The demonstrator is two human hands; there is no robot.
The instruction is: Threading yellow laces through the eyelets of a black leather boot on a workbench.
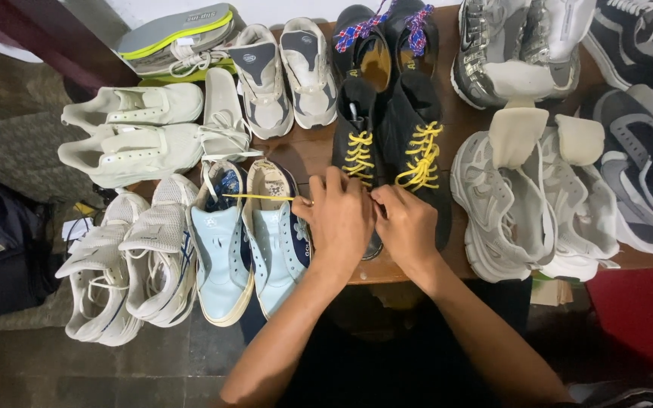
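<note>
On the wooden worktop (307, 151), crowded with rows of shoes, a pair of black shoes (391, 128) with yellow laces is lying toes toward the person, between a pale blue pair (247, 234) and a grey mesh pair (530, 204). The right-hand black shoe is showing lacing (421, 155) crossed up most of its front, so it is looking close to finished; the left-hand one is showing fewer crossings (358, 155), and its lower end is sitting hidden under the hands, so lacing there is probably remaining. The left hand (338, 219) is pinching a loose yellow lace end (258, 197), drawn taut leftward over the blue shoes. The right hand (406, 223) is curling its fingers closed at the same shoe's toe; what they are gripping I cannot tell.
</note>
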